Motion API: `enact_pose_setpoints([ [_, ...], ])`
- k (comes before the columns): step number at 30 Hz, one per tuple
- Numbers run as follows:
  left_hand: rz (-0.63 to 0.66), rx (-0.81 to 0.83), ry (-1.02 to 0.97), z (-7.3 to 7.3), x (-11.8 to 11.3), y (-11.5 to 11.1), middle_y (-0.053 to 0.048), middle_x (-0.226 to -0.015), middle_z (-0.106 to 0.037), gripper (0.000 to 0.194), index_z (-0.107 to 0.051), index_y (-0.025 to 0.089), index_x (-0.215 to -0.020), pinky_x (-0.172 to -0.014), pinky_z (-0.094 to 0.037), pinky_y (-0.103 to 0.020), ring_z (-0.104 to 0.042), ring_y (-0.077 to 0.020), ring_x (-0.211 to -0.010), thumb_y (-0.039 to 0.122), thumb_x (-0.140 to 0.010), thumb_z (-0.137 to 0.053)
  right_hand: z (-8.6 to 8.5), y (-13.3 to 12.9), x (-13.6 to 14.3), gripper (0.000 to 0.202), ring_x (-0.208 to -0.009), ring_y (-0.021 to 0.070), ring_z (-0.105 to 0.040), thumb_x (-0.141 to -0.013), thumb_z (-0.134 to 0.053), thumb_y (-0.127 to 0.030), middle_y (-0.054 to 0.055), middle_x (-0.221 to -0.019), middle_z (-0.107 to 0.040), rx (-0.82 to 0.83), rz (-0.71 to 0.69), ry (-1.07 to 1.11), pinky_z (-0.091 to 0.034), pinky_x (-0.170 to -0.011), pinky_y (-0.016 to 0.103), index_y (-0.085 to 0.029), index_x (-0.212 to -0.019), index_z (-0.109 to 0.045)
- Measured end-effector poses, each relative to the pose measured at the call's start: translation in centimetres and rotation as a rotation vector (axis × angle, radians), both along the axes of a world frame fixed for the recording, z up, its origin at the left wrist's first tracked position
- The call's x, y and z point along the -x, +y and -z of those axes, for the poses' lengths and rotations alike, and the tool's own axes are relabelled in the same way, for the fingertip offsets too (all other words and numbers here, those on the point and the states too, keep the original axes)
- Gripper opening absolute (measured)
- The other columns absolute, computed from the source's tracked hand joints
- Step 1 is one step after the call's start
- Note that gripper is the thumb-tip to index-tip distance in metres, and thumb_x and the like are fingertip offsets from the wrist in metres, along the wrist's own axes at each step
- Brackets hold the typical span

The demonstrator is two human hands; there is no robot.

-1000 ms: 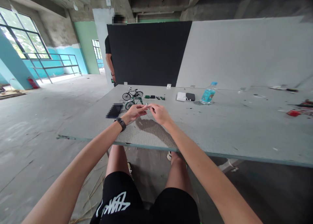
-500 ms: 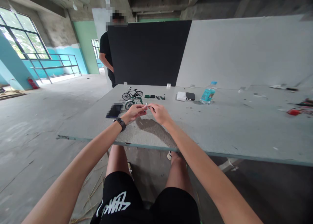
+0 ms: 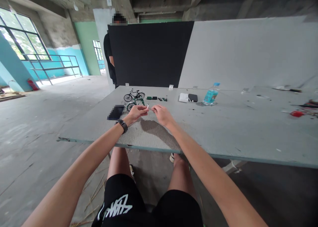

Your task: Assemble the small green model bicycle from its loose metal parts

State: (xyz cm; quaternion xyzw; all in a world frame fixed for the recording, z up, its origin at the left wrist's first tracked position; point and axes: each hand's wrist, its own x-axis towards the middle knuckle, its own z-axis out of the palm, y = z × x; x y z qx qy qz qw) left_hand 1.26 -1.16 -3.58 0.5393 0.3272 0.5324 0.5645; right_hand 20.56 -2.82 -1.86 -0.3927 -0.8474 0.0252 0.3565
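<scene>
My left hand [image 3: 137, 113], with a black watch on its wrist, and my right hand [image 3: 161, 114] meet over the grey table [image 3: 223, 131]. Between their fingertips they pinch a tiny silver part [image 3: 148, 106]; what it is cannot be made out. Just beyond my left hand stands a small green model bicycle [image 3: 135, 104], partly hidden by my fingers. A black model bicycle [image 3: 134, 95] stands behind it.
A dark flat object [image 3: 116, 112] lies left of my hands. Further back are small green and black parts [image 3: 156, 98], a white box and a black case [image 3: 188, 98], and a blue water bottle [image 3: 211, 95]. A person [image 3: 109, 56] stands behind the black board.
My hands have stayed together over the table, shifting only slightly. The person behind the board has moved a little along its left edge.
</scene>
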Motion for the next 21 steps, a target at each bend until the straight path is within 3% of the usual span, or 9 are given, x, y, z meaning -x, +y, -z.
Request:
enact_pose_setpoints([
  [6,-0.037,-0.009,0.006,0.11,-0.03,0.09,-0.004,-0.074,-0.069,0.048,-0.074,0.009,-0.081,-0.08,-0.055,-0.035,-0.063,-0.0121,-0.068,0.042,-0.052,-0.095,0.3,0.27,-0.05,0.015,-0.089,0.0198,-0.061,-0.096,-0.05,-0.021,0.011,-0.108,-0.062,0.012,-0.011,0.075,-0.045,-0.08,0.032,-0.019,-0.104,-0.062],
  [11,-0.032,-0.017,-0.005,0.28,-0.07,0.15,-0.005,-0.077,-0.069,0.047,-0.074,0.009,-0.081,-0.082,-0.055,-0.036,-0.064,-0.0124,-0.07,0.041,-0.053,-0.095,0.28,0.39,-0.23,0.022,-0.07,0.0177,-0.057,-0.101,-0.04,-0.025,0.003,-0.078,-0.061,0.112,0.013,0.088,-0.044,-0.072,0.031,-0.019,-0.097,-0.061],
  [16,-0.037,-0.01,0.002,0.39,-0.12,0.31,-0.004,-0.075,-0.068,0.047,-0.074,0.009,-0.077,-0.081,-0.055,-0.035,-0.063,-0.012,-0.07,0.041,-0.051,-0.095,0.31,0.54,-0.24,0.012,-0.084,0.0182,-0.059,-0.096,-0.051,-0.021,0.009,-0.102,-0.06,0.028,-0.033,0.117,-0.045,-0.08,0.032,-0.018,-0.096,-0.062],
  [21,-0.04,-0.025,0.012,0.45,-0.04,0.38,-0.005,-0.076,-0.068,0.046,-0.073,0.009,-0.078,-0.082,-0.055,-0.035,-0.063,-0.0126,-0.072,0.04,-0.052,-0.095,0.73,1.02,-0.14,0.018,-0.08,0.0188,-0.056,-0.101,-0.045,-0.027,0.005,-0.086,-0.061,0.058,-0.014,0.115,-0.044,-0.077,0.032,-0.019,-0.096,-0.061],
])
